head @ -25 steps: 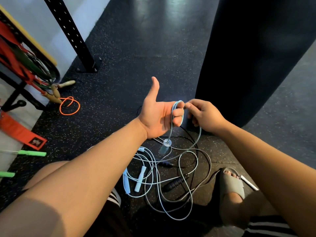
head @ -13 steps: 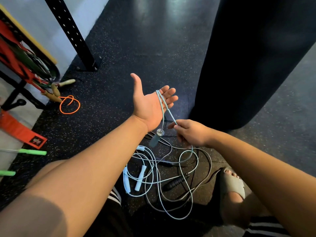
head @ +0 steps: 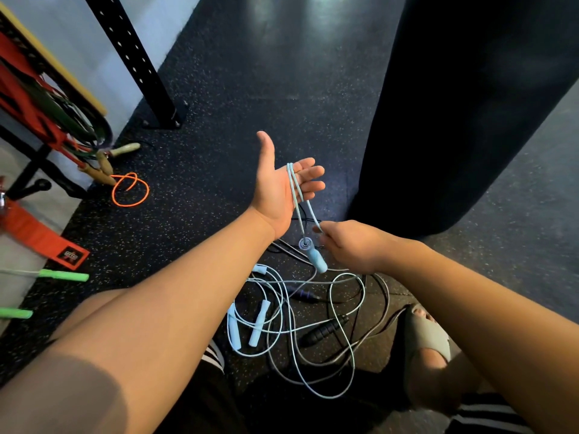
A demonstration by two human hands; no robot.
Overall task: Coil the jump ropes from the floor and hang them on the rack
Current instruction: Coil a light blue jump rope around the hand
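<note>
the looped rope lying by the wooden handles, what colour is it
Bright orange, clearest in the head view.

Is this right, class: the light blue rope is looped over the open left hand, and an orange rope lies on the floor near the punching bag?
Not quite. The head view shows the orange rope by the rack, across from the punching bag; the rest stands.
</note>
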